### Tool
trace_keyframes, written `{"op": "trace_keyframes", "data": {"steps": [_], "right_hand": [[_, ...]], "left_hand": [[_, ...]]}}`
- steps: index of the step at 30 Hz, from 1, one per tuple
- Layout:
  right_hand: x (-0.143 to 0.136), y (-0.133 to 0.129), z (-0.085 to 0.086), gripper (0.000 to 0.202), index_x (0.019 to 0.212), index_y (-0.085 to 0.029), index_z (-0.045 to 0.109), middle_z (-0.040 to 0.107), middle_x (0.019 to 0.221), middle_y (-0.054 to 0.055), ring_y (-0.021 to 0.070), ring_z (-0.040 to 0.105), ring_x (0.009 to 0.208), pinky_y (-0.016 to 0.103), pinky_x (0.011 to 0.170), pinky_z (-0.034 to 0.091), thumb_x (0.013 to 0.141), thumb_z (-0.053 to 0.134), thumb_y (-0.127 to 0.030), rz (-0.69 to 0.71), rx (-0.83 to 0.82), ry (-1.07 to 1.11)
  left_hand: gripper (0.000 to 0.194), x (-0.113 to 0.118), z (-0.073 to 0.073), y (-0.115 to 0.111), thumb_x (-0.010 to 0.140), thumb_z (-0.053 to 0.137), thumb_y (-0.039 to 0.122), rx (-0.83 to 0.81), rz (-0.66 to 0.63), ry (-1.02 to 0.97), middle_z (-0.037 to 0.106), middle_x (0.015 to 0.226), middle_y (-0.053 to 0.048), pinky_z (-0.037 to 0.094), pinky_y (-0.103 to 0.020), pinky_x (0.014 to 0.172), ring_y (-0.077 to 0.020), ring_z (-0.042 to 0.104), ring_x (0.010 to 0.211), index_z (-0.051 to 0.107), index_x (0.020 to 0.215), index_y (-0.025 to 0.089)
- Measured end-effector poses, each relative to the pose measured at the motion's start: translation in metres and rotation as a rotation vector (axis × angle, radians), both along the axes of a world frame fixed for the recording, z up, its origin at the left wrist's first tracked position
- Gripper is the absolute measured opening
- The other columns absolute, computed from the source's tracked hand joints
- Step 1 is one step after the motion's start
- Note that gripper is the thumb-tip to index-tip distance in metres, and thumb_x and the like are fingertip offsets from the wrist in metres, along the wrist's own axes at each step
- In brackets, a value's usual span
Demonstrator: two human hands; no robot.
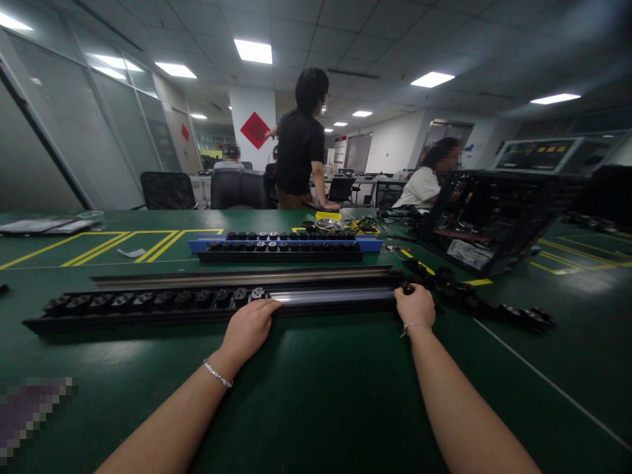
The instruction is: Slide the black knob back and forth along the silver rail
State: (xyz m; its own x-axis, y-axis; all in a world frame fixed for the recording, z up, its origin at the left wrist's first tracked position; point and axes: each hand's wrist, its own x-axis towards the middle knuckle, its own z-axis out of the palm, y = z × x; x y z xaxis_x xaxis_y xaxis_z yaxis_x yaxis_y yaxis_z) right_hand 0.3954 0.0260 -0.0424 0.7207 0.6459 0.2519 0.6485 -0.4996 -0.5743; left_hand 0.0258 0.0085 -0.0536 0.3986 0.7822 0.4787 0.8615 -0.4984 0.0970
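Observation:
A long black rail (336,300) lies across the bench in front of me. Its left half carries a row of several small black parts with metallic tops (162,299), while its right half shows a bare shiny channel. My left hand (248,326) holds the near edge of the rail around its middle, fingers together, beside the last part of the row. At the rail's right end my right hand (416,307) is closed, with a small dark part (407,288) showing at its fingertips. Its exact kind is partly hidden by the fingers.
Behind lie another black rail (247,275) and a blue strip (195,246) among filled rails. Loose black parts (526,316) trail to the right, near an open computer case (494,224). A person in black (301,145) stands across the bench; another person (419,187) sits right.

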Motion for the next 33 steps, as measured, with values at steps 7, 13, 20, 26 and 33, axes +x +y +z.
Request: {"op": "trace_keyframes", "data": {"steps": [7,13,20,26,33], "right_hand": [[0.003,0.001,0.000,0.043,0.110,-0.015,0.060,0.056,0.104,0.013,0.0256,0.056,0.091,0.036,0.077,0.044,0.076,0.046,-0.038,-0.019,0.016,0.001],[0.012,0.003,-0.004,0.040,0.106,-0.015,0.062,0.057,0.096,0.013,0.0243,0.056,0.087,0.035,0.076,0.044,0.076,0.047,-0.038,-0.028,0.039,-0.024],[0.021,0.006,-0.008,0.040,0.102,-0.013,0.064,0.057,0.096,0.015,0.0251,0.056,0.086,0.037,0.077,0.044,0.075,0.049,-0.037,-0.026,0.058,-0.048],[0.030,0.009,-0.013,0.041,0.103,-0.010,0.063,0.057,0.096,0.016,0.0248,0.056,0.084,0.037,0.077,0.044,0.074,0.049,-0.036,-0.021,0.083,-0.051],[0.068,0.009,-0.025,0.041,0.100,-0.010,0.066,0.060,0.087,0.015,0.0262,0.056,0.086,0.037,0.080,0.044,0.071,0.052,-0.035,-0.068,0.118,-0.073]], "left_hand": [[0.039,0.001,0.000,0.000,0.081,0.039,0.014,-0.002,0.018,0.019,0.066,0.110,-0.003,0.048,-0.031,0.089,-0.0176,0.061,0.099,0.062,0.111,0.023],[0.039,0.001,0.003,-0.001,0.080,0.040,0.013,0.000,0.013,0.024,0.066,0.110,-0.003,0.048,-0.031,0.090,-0.0177,0.061,0.099,0.062,0.112,0.022],[0.039,0.001,0.000,0.000,0.081,0.039,0.014,0.004,0.006,0.019,0.066,0.110,-0.003,0.048,-0.032,0.089,-0.0178,0.061,0.099,0.062,0.111,0.022],[0.038,0.001,0.000,0.001,0.081,0.039,0.013,0.022,-0.002,0.014,0.067,0.109,-0.003,0.048,-0.031,0.089,-0.0174,0.061,0.098,0.063,0.110,0.022],[0.039,0.000,-0.003,0.002,0.081,0.040,0.014,0.027,0.007,0.009,0.067,0.108,-0.003,0.048,-0.031,0.088,-0.0174,0.061,0.098,0.062,0.111,0.023]]}}
